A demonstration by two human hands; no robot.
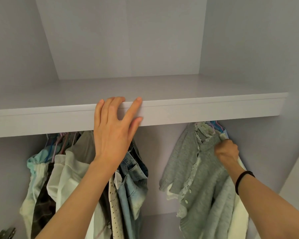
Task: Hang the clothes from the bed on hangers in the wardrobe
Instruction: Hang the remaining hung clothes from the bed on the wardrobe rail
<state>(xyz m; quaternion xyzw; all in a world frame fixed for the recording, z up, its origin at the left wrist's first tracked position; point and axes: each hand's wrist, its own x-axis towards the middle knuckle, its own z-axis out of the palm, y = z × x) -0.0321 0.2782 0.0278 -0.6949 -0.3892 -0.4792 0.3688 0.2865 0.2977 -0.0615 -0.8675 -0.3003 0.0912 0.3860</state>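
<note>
We have the grey cardigan hanging under the right end of the shelf, beside the wardrobe's right wall, with a white garment behind it. Our right hand has its fingers curled into the fabric at the cardigan's collar, just below the coloured hangers; whether it also holds a hanger we cannot tell. Our left hand rests with straight, spread fingers against the front edge of the shelf and holds nothing. We judge the cardigan soft, light and stretchy, with delicate lace trim that could snag, so it is best taken at the shoulders or collar, not by the lace or the buttons. Under the left part of the shelf hangs a crowded bunch of clothes, with jeans on its right; a bare gap separates them from the cardigan. The shelf edge hides the rail and the hooks, so we would place them by feel.
</note>
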